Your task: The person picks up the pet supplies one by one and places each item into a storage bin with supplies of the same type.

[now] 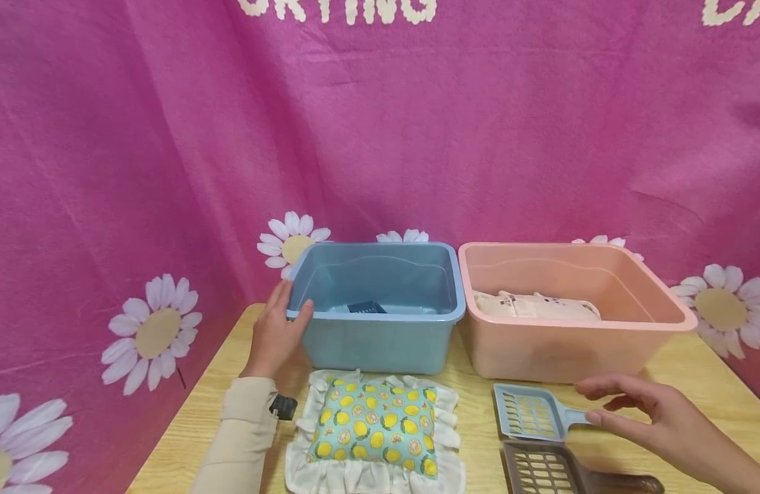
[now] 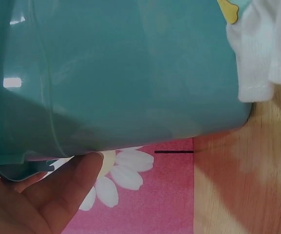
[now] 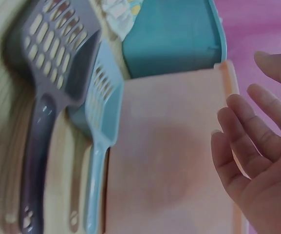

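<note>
left hand [image 1: 275, 336]: thumb and fingers spread apart, resting at front left rim corner of blue bin [image 1: 380, 343]. right hand [image 1: 658, 415]: fingers parted, pinching nothing, held near handle of light blue scoop [image 1: 534, 412]. scoop position: on table [image 1: 188, 439], front right of blue bin. dark scoop [image 1: 580, 473]: beside light blue scoop, farther forward of blue bin. lemon-print cushion [image 1: 380, 425]: directly in front of blue bin. pink bin [image 1: 553, 350]: right of blue bin.
</note>
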`<state>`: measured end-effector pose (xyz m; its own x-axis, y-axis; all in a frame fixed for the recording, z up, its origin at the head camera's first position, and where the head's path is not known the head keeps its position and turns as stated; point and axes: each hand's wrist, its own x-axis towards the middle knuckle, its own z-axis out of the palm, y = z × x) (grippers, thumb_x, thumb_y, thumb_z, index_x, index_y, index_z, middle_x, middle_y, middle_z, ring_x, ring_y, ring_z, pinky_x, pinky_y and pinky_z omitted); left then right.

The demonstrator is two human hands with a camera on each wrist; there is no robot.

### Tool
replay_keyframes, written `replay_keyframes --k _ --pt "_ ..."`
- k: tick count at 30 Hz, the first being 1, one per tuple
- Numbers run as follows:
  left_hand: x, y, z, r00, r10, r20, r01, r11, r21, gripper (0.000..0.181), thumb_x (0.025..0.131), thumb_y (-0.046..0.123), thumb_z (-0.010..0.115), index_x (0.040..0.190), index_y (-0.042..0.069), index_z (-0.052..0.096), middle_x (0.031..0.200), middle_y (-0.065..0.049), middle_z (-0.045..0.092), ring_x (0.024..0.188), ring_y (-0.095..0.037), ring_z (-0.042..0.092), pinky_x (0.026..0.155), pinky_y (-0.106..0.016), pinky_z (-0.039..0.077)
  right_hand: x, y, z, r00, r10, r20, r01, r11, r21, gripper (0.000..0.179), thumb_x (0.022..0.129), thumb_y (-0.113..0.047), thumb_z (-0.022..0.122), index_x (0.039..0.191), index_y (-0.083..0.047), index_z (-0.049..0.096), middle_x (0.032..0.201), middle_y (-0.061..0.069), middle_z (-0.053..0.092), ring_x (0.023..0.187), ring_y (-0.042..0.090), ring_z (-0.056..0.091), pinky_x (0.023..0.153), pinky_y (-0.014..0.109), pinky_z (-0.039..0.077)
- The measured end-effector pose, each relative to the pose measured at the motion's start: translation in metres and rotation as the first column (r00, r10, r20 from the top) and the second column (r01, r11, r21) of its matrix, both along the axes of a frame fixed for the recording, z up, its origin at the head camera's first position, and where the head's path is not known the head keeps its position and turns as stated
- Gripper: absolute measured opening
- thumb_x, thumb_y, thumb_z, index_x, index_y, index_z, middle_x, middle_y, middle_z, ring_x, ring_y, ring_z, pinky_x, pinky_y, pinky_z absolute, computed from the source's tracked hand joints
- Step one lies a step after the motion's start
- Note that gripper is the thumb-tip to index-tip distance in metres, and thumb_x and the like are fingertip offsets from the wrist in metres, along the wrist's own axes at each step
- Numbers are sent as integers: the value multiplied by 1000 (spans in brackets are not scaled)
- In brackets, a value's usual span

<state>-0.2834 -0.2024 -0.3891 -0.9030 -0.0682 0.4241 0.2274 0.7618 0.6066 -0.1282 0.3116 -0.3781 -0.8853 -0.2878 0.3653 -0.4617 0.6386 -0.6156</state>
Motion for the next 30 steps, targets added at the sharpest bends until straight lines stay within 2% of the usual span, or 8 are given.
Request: replay_keyframes --k 4,8,13,17,22,26,30 --pt "0 -2 1 1000 3 -18 -3 1000 -7 73 95 50 50 150 5 33 156 -11 29 137 -37 36 107 -57 32 1 8 -4 998 -46 31 46 999 12 26 87 -11 71 111 -20 68 108 -8 67 94 3 61 72 21 53" --pt "0 -1 2 1000 -2 -6 2 1000 1 74 94 50 50 150 6 32 156 -10 28 137 -37 35 107 -57 32 3 14 -10 997 -68 48 67 998 16 24 87 -12 70 110 -19 68 107 -9 67 92 2 61 70 22 53" --pt "1 0 1 1000 -4 5 4 1000 10 75 94 53 49 151 8 31 157 -10 27 138 -36 34 107 -57 32 7 24 -18 995 -64 71 63 998 19 25 88 -9 69 112 -16 68 109 -9 68 92 4 62 70 21 52" --pt "2 1 0 1000 -7 23 6 1000 27 75 94 53 49 151 9 31 157 -9 26 139 -36 33 106 -57 34 8 35 -27 982 -90 168 82 995 55 24 90 -15 68 114 -15 67 108 -8 69 91 5 62 70 22 53" --pt "1 2 1 1000 0 21 -1 999 33 75 94 53 49 151 9 31 157 -8 27 138 -37 33 105 -58 34 7 44 -37 952 -82 296 65 996 66 28 92 -18 65 118 -7 65 108 -7 69 90 1 61 70 22 53" --pt "0 2 2 1000 4 0 -4 999 32 73 94 50 51 151 8 32 157 -8 28 138 -36 34 106 -56 34 7 48 -42 892 -82 444 70 997 42 37 94 -24 62 124 -3 61 114 5 67 88 4 61 70 23 54" --pt "1 1 1 1000 -1 25 0 999 36 74 94 51 51 152 11 30 157 -8 27 139 -37 33 104 -57 36 9 50 -47 780 -94 618 129 992 -12 46 95 -31 60 130 -1 56 121 15 62 94 17 61 69 31 54"
